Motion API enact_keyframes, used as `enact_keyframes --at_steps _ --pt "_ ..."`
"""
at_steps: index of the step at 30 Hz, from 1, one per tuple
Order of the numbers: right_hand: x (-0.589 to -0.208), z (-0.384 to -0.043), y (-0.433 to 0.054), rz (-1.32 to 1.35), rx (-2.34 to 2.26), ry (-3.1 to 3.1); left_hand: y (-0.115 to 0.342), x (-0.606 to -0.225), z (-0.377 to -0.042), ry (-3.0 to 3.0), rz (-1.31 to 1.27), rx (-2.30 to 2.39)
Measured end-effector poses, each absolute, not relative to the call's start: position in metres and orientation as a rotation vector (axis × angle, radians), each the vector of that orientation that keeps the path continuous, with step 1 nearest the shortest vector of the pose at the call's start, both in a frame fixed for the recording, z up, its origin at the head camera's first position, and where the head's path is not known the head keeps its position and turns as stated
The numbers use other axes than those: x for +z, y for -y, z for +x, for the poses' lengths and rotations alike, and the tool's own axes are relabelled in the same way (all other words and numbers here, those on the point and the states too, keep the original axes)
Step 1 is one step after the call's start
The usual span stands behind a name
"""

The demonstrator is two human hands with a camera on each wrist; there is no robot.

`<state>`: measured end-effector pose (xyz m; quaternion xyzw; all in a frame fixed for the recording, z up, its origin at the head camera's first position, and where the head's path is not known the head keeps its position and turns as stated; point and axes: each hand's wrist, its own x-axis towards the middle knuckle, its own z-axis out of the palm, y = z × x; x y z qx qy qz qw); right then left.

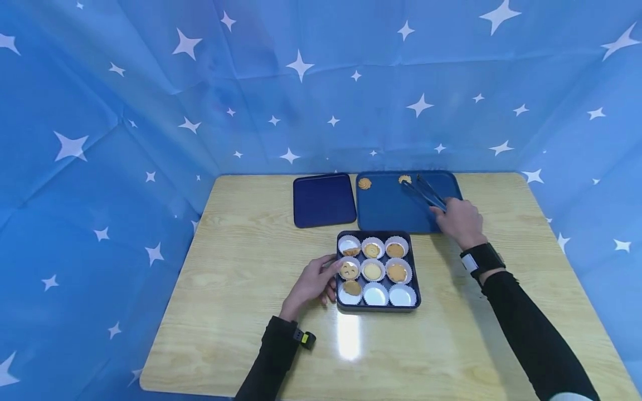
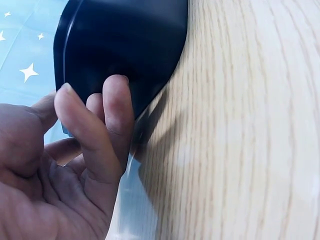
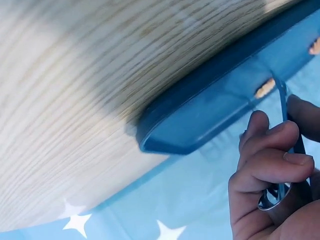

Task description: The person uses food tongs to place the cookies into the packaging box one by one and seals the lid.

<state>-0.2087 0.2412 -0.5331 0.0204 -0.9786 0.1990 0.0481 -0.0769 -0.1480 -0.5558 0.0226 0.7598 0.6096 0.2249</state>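
Note:
My right hand grips metal tongs over the blue tray. The arms of the tongs stand apart, with one tip right at a small ridged cookie near the tray's back edge. A second, swirled cookie lies in the back left corner. At the left side of a dark square tin is my left hand, thumb at the rim and curled fingers against the wall. Rows of white paper cups fill the tin. Several hold cookies; two in the front row show bare white bottoms.
A smaller navy tray lies left of the blue tray, behind the tin. Everything stands on a light wooden table. A blue cloth with white stars hangs along the back and sides.

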Motion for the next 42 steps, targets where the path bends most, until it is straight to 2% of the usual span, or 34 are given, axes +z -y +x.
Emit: enact_keyframes --at_steps 10,25,30,37,42 --pt "-0.538 -0.226 -0.229 0.045 0.582 2.979 0.146 -0.558 -0.077 -2.096 0.051 1.685" --pt "-0.538 -0.217 -0.231 0.082 0.549 2.98 0.146 -0.559 -0.076 -2.096 0.047 1.671" --pt "-0.54 -0.2 -0.26 0.048 0.545 2.976 0.128 -0.562 -0.08 -2.065 0.086 1.682" --pt "-0.532 -0.152 -0.338 -0.104 0.508 2.982 0.069 -0.562 -0.094 -1.965 0.209 1.674" --pt "-0.52 -0.122 -0.365 -0.167 0.515 2.948 0.04 -0.558 -0.095 -1.93 0.259 1.636"
